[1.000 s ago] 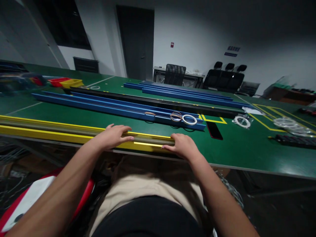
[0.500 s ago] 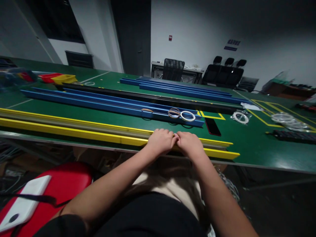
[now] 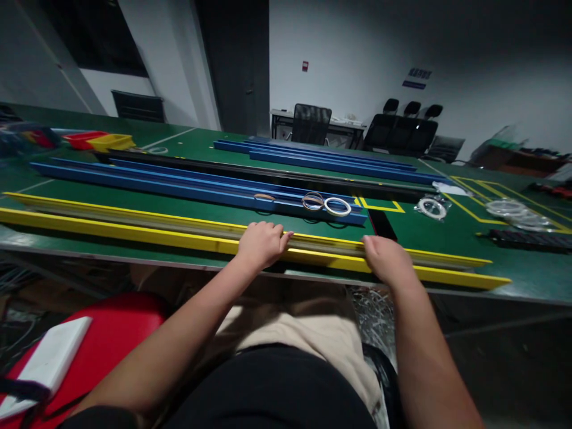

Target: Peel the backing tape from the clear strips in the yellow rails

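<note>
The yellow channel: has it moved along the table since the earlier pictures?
Yes, rightward: the yellow channel now reaches farther past the phone, which lies on the table.

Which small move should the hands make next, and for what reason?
Probably push the yellow channel slightly inward: it lies close along the near edge of the green table, and the left hand and right hand are both on it.

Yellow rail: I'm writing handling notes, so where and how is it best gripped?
The yellow rail is probably best gripped over both long yellow edges, from above on the near side, at two well-spaced spots: it is long, narrow, and lies groove-up along the green table's near edge.
</note>
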Demonstrator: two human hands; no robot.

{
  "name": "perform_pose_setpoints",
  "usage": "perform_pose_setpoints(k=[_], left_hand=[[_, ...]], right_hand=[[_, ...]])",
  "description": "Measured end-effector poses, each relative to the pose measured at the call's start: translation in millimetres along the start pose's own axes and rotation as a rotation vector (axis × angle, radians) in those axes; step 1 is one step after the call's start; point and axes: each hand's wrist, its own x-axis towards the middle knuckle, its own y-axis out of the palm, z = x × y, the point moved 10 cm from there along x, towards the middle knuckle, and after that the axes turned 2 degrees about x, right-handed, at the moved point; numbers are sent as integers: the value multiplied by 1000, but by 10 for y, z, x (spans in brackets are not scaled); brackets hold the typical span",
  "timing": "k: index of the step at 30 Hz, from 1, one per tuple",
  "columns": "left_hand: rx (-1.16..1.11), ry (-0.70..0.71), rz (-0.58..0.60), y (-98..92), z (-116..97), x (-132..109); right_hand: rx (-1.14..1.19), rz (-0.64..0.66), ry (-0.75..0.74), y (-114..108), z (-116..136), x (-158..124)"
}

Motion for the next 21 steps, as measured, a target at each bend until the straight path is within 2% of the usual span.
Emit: perform_pose_setpoints(k=[2, 3, 5, 6, 8, 12, 14, 15, 16, 17, 19, 21], left_hand=[[-47, 9, -18, 0, -303, 86], [-77, 26, -22, -12, -443, 120], [-148, 115, -15, -55, -645, 137], [-172, 169, -11, -87, -672, 108], [-168, 239, -11, -152, -521, -18], [-13, 73, -38, -172, 393, -334], [32, 42, -32, -115, 680, -432], [48, 37, -27, -81, 736, -448], [57, 36, -25, -51, 733, -441], [61, 33, -29, -31, 678, -416], [54, 27, -53, -20, 444, -332], [34, 36, -79, -32, 115, -234]], right_hand=[[31, -79, -221, -28, 787, -54], [11, -127, -224, -45, 996, -68], [6, -158, -192, -36, 1119, -69], [14, -163, -175, -33, 1042, -61], [39, -148, -130, -28, 660, -31], [66, -75, 106, -34, -501, 26], [66, -37, 231, -40, -840, 20], [59, -20, 265, -40, -865, 14], [47, -8, 273, -42, -783, 10], [32, -4, 246, -44, -596, 11], [23, -20, 74, -45, 36, 13], [36, -80, -160, -63, 748, -31]])
